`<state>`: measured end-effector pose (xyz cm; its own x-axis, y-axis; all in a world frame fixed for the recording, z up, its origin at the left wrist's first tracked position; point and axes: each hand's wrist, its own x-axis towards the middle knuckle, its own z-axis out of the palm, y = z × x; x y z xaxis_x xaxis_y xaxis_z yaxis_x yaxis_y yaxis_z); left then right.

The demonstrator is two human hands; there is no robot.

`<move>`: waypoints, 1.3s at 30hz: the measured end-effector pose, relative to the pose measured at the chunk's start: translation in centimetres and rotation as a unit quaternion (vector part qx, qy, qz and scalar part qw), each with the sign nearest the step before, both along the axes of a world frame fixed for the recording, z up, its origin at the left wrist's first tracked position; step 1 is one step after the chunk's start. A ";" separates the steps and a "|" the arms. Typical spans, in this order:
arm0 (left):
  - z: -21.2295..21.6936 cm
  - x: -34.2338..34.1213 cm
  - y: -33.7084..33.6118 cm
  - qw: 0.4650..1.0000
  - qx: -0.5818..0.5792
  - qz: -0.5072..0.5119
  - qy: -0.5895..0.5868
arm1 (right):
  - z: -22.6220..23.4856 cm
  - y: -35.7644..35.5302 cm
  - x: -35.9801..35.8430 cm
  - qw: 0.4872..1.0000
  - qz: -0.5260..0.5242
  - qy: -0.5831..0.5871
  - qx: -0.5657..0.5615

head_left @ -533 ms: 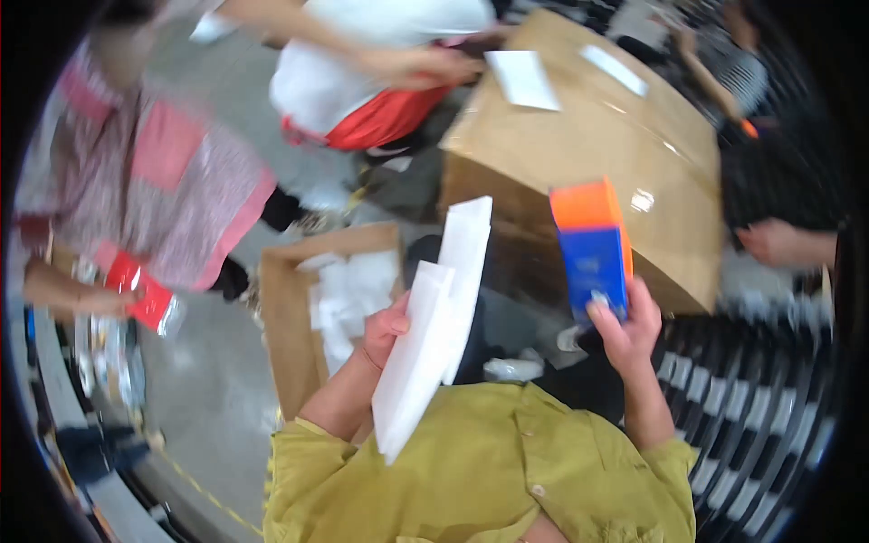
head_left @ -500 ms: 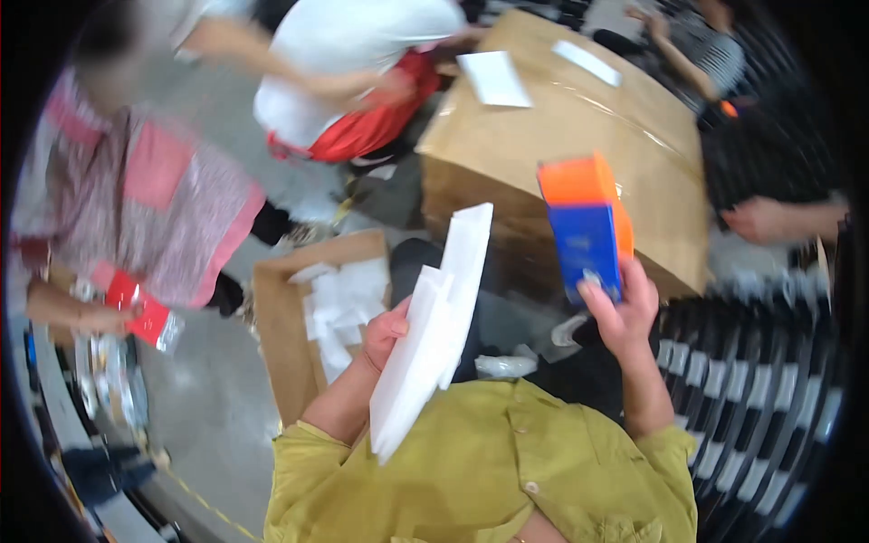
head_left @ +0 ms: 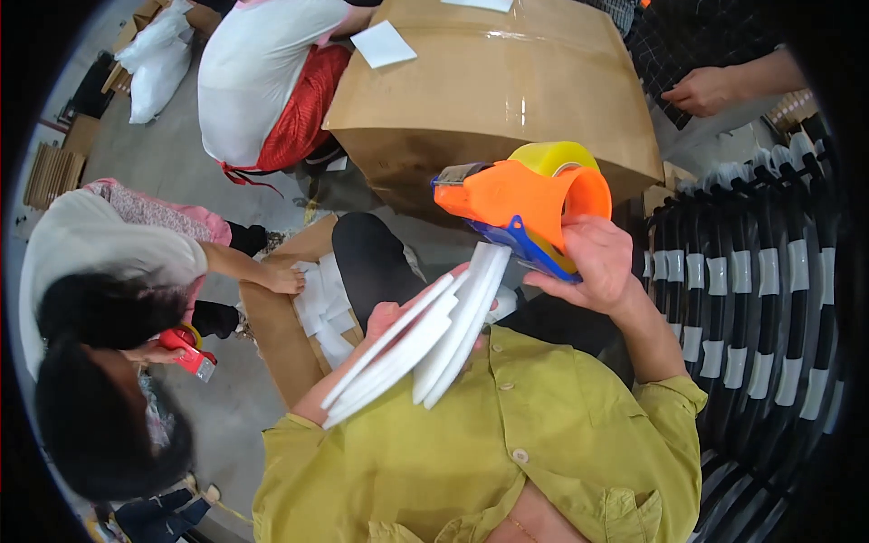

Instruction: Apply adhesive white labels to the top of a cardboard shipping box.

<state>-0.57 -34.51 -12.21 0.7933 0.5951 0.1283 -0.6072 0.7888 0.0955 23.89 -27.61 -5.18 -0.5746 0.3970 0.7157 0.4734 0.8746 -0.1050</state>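
Observation:
My left hand (head_left: pixel 385 317) grips a small stack of white foam sheets (head_left: pixel 469 308), fanned apart and tilted in front of my chest. Part of that hand is hidden behind the sheets. A tape dispenser (head_left: pixel 511 195), orange and blue with a yellow tape roll, is held up in my right hand (head_left: pixel 597 267), its cutter end pointing left. The dispenser's lower edge is close to the upper end of the foam; I cannot tell whether they touch.
Ahead stands a large taped carton (head_left: pixel 507 86) with a white sheet (head_left: pixel 384 43) on top. An open box (head_left: pixel 262 339) of white foam pieces holds a co-worker's reaching hand (head_left: pixel 282 279); that person also holds a red tape dispenser (head_left: pixel 190 353). Black curved tubes (head_left: pixel 742 308) with white wraps crowd the right.
My right hand has turned the dispenser sideways and brought it closer to the foam sheets, which have fanned out. At left, a co-worker has bent down and reached into the open box.

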 end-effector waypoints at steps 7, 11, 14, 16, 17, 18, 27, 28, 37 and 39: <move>1.0 -0.8 -0.8 0.973 0.023 0.040 0.228 | -2.2 -1.3 0.5 0.997 -0.014 0.057 -0.049; 4.2 -3.5 9.6 0.886 0.146 0.241 0.369 | -2.8 -3.0 3.7 0.960 -0.187 0.128 -0.166; 8.8 0.5 19.3 0.802 0.224 0.308 0.461 | -3.6 -5.2 6.2 0.925 -0.263 0.170 -0.217; 6.8 3.1 27.4 0.736 0.275 0.335 0.520 | -5.1 -6.5 7.4 0.874 -0.331 0.190 -0.300; 5.3 3.6 30.9 0.691 0.300 0.356 0.553 | -5.6 -6.8 7.3 0.856 -0.315 0.235 -0.337; 3.3 3.9 33.5 0.694 0.304 0.352 0.550 | -5.8 -7.3 7.3 0.844 -0.319 0.247 -0.353; 4.7 6.2 37.9 0.200 0.473 0.194 0.836 | -8.5 -8.2 8.1 0.751 -0.341 0.337 -0.454; 4.7 6.6 38.2 0.197 0.474 0.193 0.836 | -9.0 -7.9 8.1 0.754 -0.342 0.329 -0.454; 4.8 5.6 43.3 0.119 0.588 -0.010 0.800 | -9.7 -9.3 6.9 0.741 -0.343 0.354 -0.457; 5.4 4.8 43.0 0.138 0.583 0.056 0.799 | -10.0 -10.0 6.7 0.734 -0.352 0.354 -0.460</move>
<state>4.26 8.45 -6.82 0.3579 0.9288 -0.0966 0.9211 -0.3342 0.1996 30.55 -37.63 -15.13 0.3921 0.9197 -0.0201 0.3168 -0.1555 -0.9357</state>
